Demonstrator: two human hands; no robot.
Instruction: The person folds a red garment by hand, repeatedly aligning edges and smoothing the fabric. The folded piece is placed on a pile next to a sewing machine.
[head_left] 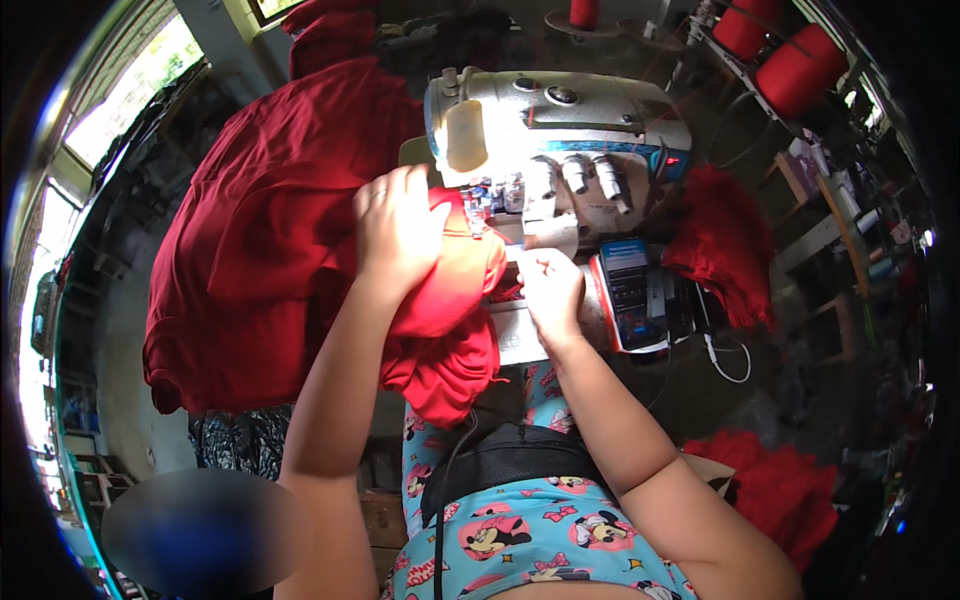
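The red fabric [245, 250] lies to the left of the industrial sewing machine [590, 115], its bulk stretching longest from the far side toward the near left; a folded part reaches rightward from that mass, under the left hand [400, 230], to just beside the brightly lit presser-foot area [482, 205]; the left hand is thus the nearer one to the bulk, lying on top of the cloth with its fingers pointing away from the body and bent over a fold; the right hand [550, 290] is on the other side of the folded part, just in front of the machine, its fingers curled in and its grasp narrow; glare washes out the fingertips, so I cannot tell whether either hand pinches the cloth; a smartphone [632, 290] lies just right of the right hand, and a second heap of red cloth [725, 245] hangs beyond it.
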